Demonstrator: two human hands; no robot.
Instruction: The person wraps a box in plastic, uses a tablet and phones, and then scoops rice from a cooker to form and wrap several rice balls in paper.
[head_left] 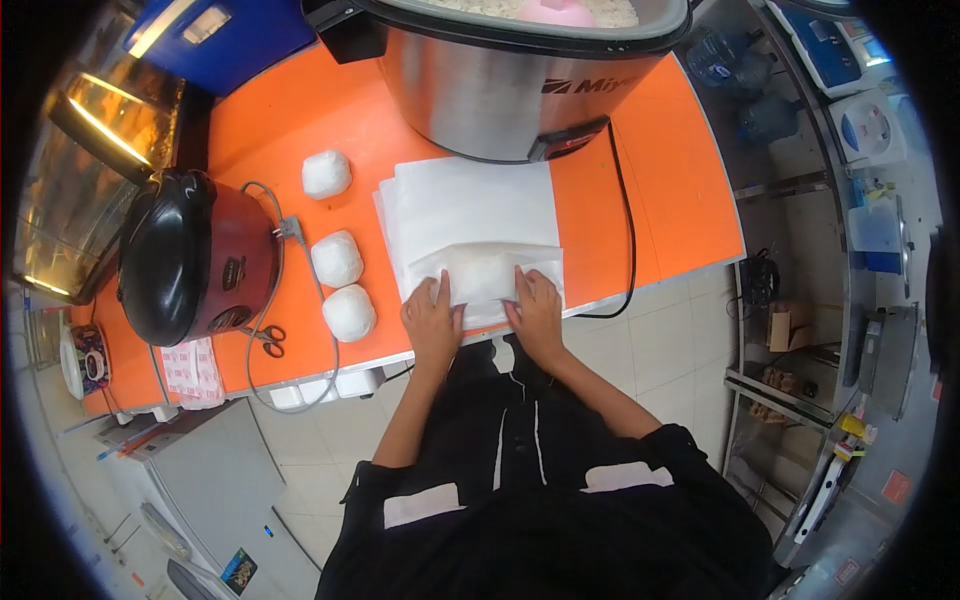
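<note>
A stack of white wrapping paper (470,200) lies at the table's front edge. On it, the near part of a sheet is folded up over a pale lump, making a paper packet (482,278); the paper hides what is inside. My left hand (432,322) pinches the packet's left near corner, thumb and fingers on the folded paper. At the right near corner my right hand (537,312) grips the paper the same way. To the left stand three finished-looking white wrapped bundles, a far one (326,175), a middle one (337,259) and a near one (349,313).
A large steel rice cooker (480,90) full of rice, with a pink scoop (556,12), stands behind the paper. Further left are a red-black rice cooker (200,260), its cord, scissors (268,340) and a blue container (220,40). A black cable (622,190) runs along the right.
</note>
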